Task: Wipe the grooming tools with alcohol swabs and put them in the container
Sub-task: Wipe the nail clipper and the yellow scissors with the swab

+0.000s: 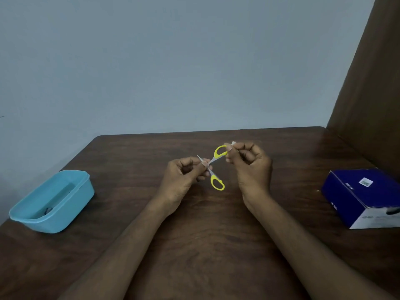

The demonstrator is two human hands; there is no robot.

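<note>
Small scissors (217, 182) with yellow handle loops and thin metal blades are held spread apart above the middle of the brown table. My left hand (184, 178) pinches them near the pivot and blades. My right hand (249, 165) pinches the upper yellow loop together with a small white swab (233, 143) that peeks out above the fingertips. The light blue plastic container (71, 210) stands at the table's left edge, with a small dark item lying inside it.
A dark blue cardboard box (363, 198) with a white label sits at the right edge of the wooden table (205, 234). A pale wall rises behind the table, and a brown panel stands on the right.
</note>
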